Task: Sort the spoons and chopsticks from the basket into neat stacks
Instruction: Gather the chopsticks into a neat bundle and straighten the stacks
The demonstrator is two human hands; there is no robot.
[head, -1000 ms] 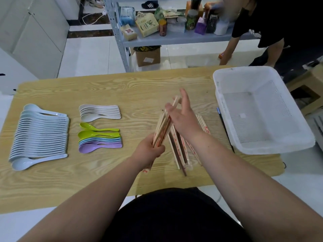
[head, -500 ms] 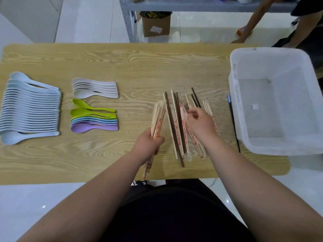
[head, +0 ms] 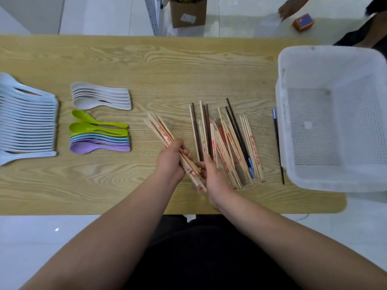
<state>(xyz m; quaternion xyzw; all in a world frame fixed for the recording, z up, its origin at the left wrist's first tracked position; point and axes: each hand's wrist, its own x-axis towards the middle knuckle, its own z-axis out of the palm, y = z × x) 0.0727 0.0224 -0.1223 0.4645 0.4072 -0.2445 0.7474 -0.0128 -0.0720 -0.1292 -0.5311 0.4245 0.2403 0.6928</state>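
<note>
The fingers (head: 185, 152) of my left hand (head: 169, 162) curl round the chopstick bundle (head: 160, 130), which slants away leftward; my right hand (head: 212, 176), fingers relaxed, rests against the bundle's near end.

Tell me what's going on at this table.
A person is sorting cutlery on the table. Their left hand grips a bundle of pale chopsticks, and the right hand touches its near end. More loose chopsticks lie beside the white basket, which looks empty. The pale blue spoons, white spoons and coloured spoons already lie in stacks on the left.
</note>
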